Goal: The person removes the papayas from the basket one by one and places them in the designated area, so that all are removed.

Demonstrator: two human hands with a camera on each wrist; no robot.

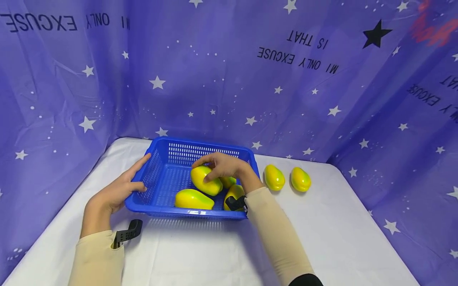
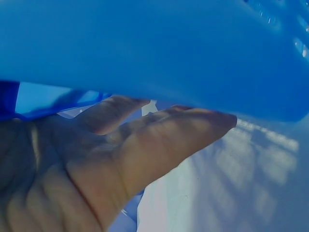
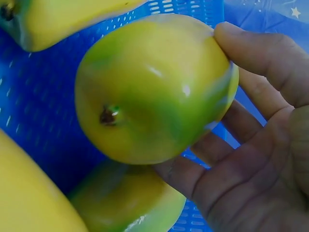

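Right hand [image 1: 222,165] grips a yellow-green fruit [image 1: 201,179] between thumb and curled fingers, within the blue basket [image 1: 171,213]. Smooth and glossy, the fruit is a plump oval, with a small dark stem pit at the end seen from the right wrist. Left hand [image 1: 116,190], its fingers mostly straight, touches the rim at the basket's left end. The basket is a plastic rectangle with slotted walls and a solid, rounded rim, standing near the back edge of the counter [image 1: 186,254], toward the back left corner. Three more shiny fruits lie inside: one along the front wall [image 1: 194,199], one behind the held fruit [image 1: 228,182], and one in the front right corner [image 1: 233,192], partly covered by a black wrist mount [image 1: 235,203]. The right forearm, in a beige sleeve [image 1: 279,234], crosses the basket's front right corner. Two loose fruits [image 1: 274,177] lie nearer the back right corner, on creased white cloth. Purple fabric [image 1: 214,103] printed with white stars hangs behind
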